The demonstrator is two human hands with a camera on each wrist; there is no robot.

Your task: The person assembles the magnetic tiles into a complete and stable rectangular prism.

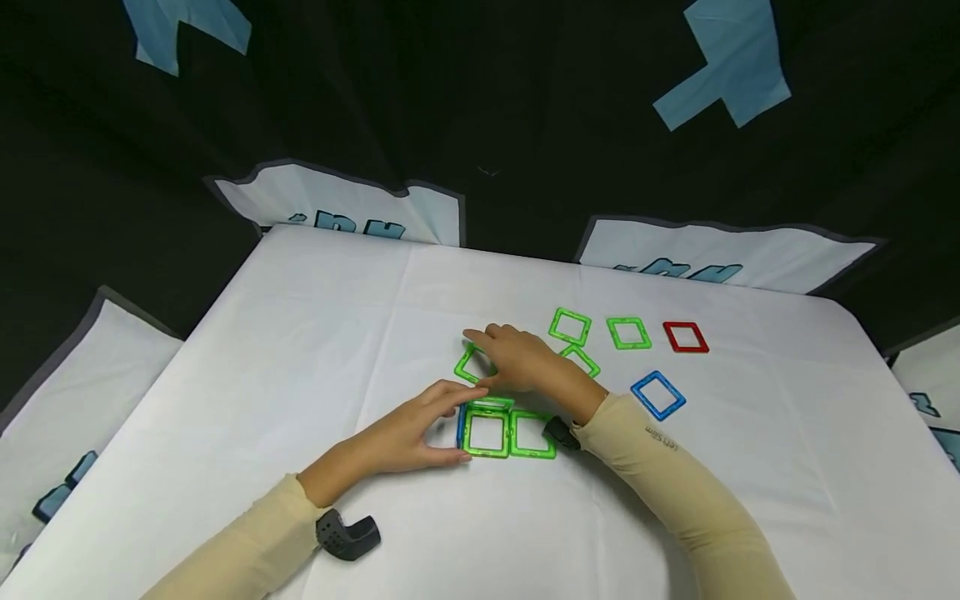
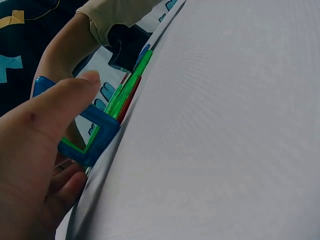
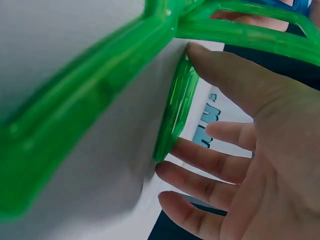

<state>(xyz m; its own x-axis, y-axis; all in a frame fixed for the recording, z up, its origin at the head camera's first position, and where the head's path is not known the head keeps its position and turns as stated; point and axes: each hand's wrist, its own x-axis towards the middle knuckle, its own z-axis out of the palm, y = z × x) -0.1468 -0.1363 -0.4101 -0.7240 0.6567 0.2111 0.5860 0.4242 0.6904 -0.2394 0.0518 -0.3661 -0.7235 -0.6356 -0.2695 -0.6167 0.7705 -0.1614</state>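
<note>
My left hand spans an upright blue square magnetic tile, thumb at the near edge and fingers at the far one. Joined to it is a green square tile, with another green square on its right. At the back of this group stands a green tile. Just beyond, my right hand grips a loose green square tile by its edges, close to the white cloth. Part of that tile is hidden by the hand in the head view.
Right of the hands lie more square frames: a green one, a partly covered green one, another green one, a red one and a blue one. A white cloth covers the table; dark curtains hang behind.
</note>
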